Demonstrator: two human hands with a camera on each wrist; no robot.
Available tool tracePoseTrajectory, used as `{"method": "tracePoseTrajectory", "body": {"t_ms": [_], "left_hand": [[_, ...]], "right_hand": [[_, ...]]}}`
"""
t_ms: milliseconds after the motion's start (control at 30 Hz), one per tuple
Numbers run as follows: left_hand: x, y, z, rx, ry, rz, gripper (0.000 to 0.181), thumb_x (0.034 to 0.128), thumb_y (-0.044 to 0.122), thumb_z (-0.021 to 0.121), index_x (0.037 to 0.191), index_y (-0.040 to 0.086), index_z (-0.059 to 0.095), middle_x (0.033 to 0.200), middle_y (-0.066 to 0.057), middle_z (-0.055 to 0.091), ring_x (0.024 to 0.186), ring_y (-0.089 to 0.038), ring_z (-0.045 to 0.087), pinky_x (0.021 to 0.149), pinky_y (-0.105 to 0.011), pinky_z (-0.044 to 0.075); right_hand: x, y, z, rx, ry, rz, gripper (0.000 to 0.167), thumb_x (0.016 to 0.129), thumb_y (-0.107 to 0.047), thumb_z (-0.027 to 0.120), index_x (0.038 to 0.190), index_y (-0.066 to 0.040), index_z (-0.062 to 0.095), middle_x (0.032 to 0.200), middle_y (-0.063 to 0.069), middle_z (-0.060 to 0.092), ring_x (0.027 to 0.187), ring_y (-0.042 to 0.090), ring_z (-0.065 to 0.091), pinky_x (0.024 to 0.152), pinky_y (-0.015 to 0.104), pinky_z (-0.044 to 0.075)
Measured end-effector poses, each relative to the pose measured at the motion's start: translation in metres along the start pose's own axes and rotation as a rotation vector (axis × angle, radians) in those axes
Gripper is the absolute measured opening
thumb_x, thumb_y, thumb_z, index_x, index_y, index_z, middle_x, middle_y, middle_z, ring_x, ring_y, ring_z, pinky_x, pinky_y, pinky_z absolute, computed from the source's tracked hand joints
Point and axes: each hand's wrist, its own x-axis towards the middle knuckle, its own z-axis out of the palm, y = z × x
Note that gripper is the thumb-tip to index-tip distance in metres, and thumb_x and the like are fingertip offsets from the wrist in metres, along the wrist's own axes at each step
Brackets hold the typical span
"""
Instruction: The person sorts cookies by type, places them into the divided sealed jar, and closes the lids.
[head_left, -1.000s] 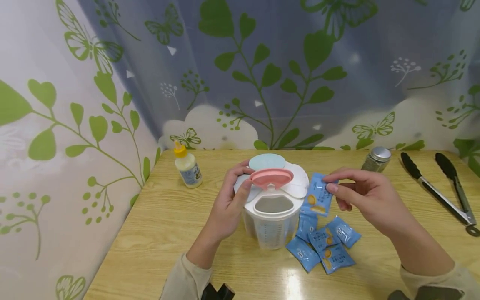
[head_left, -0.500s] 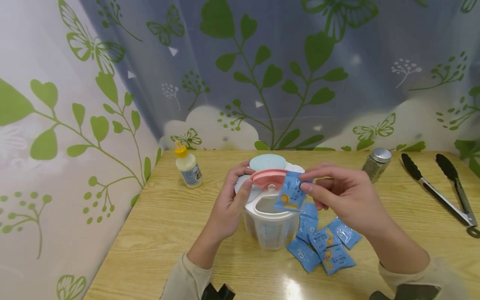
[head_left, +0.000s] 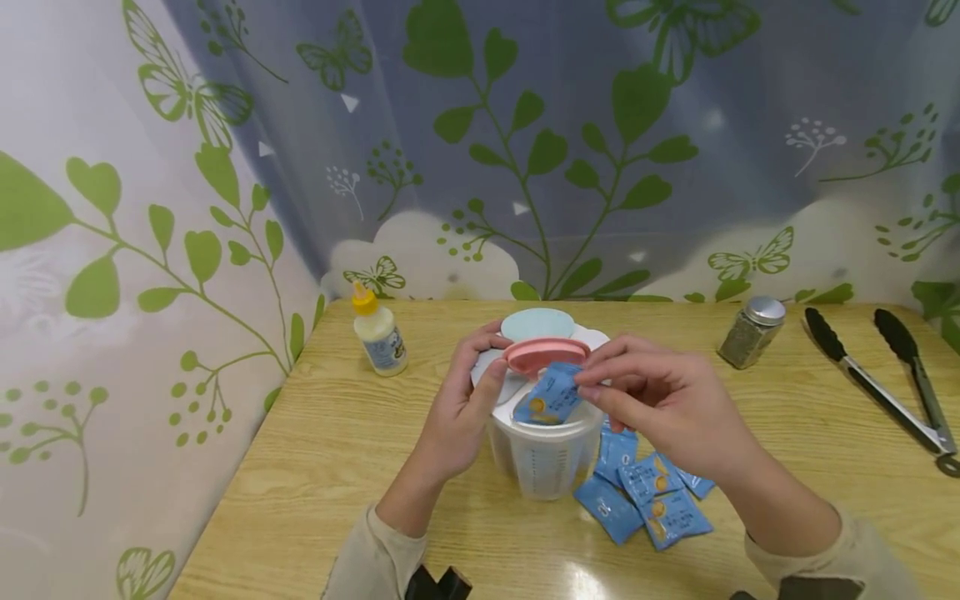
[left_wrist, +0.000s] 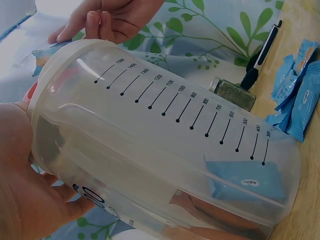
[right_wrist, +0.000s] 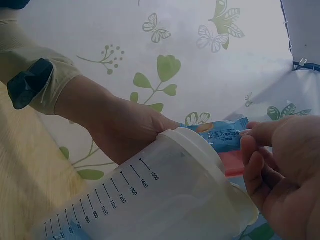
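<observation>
Container [left_wrist: 160,140] scale: 300, near the base, through 1500, by the rim, in hundreds
Held packet [head_left: 550,395] print: too small to read
Bottle [head_left: 383,343] label, by the table's [head_left: 300,483] far left corner: illegible

Left forearm [head_left: 411,502] and right forearm [head_left: 787,510] angle inward. Left hand [head_left: 461,408] curled in a grip, thumb [head_left: 486,395] set apart. Right hand [head_left: 667,398] pinches at the fingertips; remaining fingers [right_wrist: 255,169] appear bent, though partly hidden.

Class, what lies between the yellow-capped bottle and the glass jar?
In the head view: the left hand, the container it holds, and the right hand pinching a blue packet at the container's top.
</observation>
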Motion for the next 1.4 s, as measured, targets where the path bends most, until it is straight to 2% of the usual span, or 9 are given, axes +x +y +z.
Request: {"method": "tracePoseTrajectory", "body": {"t_ms": [133, 367, 667, 867, 1100, 1267, 1400], "left_hand": [[0.0, 0.0, 0.0, 0.001, 0.0, -0.009, 0.025, 0.1082, 0.02, 0.041, 0.13, 0.008, 0.046, 0.157, -0.008, 0.033, 0.149, -0.028, 0.03, 0.119, -0.052, 0.03], [0.0, -0.001, 0.0, -0.005, -0.004, 0.006, 0.024, 0.1082, 0.019, 0.041, 0.129, 0.007, 0.046, 0.157, -0.009, 0.033, 0.148, -0.028, 0.031, 0.118, -0.05, 0.032], [0.0, -0.001, 0.0, -0.014, 0.002, 0.004, 0.025, 0.1082, 0.018, 0.041, 0.13, 0.007, 0.046, 0.157, -0.009, 0.033, 0.148, -0.028, 0.032, 0.117, -0.049, 0.033], [0.0, -0.001, 0.001, -0.011, 0.006, 0.002, 0.024, 0.1081, 0.017, 0.041, 0.129, 0.007, 0.046, 0.156, -0.009, 0.034, 0.148, -0.028, 0.032, 0.117, -0.049, 0.033], [0.0, -0.001, 0.0, -0.013, 0.005, 0.01, 0.025, 0.108, 0.018, 0.041, 0.129, 0.006, 0.046, 0.157, -0.009, 0.033, 0.148, -0.028, 0.031, 0.118, -0.05, 0.032], [0.0, -0.001, 0.0, -0.023, 0.003, 0.015, 0.024, 0.1078, 0.018, 0.041, 0.129, 0.006, 0.047, 0.157, -0.009, 0.034, 0.148, -0.028, 0.032, 0.117, -0.05, 0.033], [0.0, 0.0, 0.0, -0.02, 0.005, 0.018, 0.024, 0.1077, 0.017, 0.042, 0.129, 0.007, 0.047, 0.157, -0.008, 0.034, 0.148, -0.027, 0.032, 0.117, -0.05, 0.033]], "right_hand": [[-0.002, 0.0, -0.001, -0.03, -0.009, 0.016, 0.024, 0.088, 0.017, 0.063, 0.102, 0.001, 0.074, 0.108, 0.0, 0.066, 0.059, 0.013, 0.057, 0.049, 0.027, 0.049], [-0.001, 0.001, -0.004, 0.046, -0.003, -0.044, 0.029, 0.088, 0.022, 0.057, 0.105, 0.003, 0.072, 0.107, 0.004, 0.067, 0.06, 0.014, 0.057, 0.051, 0.028, 0.05], [-0.002, -0.002, -0.004, -0.061, -0.015, 0.107, 0.018, 0.09, 0.014, 0.062, 0.104, 0.007, 0.07, 0.107, -0.001, 0.066, 0.059, 0.016, 0.057, 0.049, 0.028, 0.05], [-0.008, 0.001, -0.01, -0.052, -0.003, 0.135, 0.016, 0.091, 0.012, 0.063, 0.105, 0.006, 0.068, 0.103, 0.003, 0.064, 0.058, 0.017, 0.055, 0.05, 0.029, 0.05], [-0.022, 0.007, -0.024, -0.005, 0.026, 0.157, 0.023, 0.091, 0.013, 0.062, 0.111, 0.002, 0.069, 0.111, 0.007, 0.062, 0.059, 0.017, 0.054, 0.053, 0.031, 0.05], [-0.036, 0.016, -0.037, -0.049, 0.055, 0.263, 0.024, 0.094, 0.008, 0.061, 0.115, 0.0, 0.068, 0.12, 0.002, 0.061, 0.061, 0.016, 0.055, 0.054, 0.03, 0.05], [-0.043, 0.022, -0.045, -0.112, 0.023, 0.366, 0.025, 0.096, 0.001, 0.062, 0.12, -0.003, 0.067, 0.118, -0.005, 0.063, 0.061, 0.019, 0.056, 0.055, 0.031, 0.05]]}}
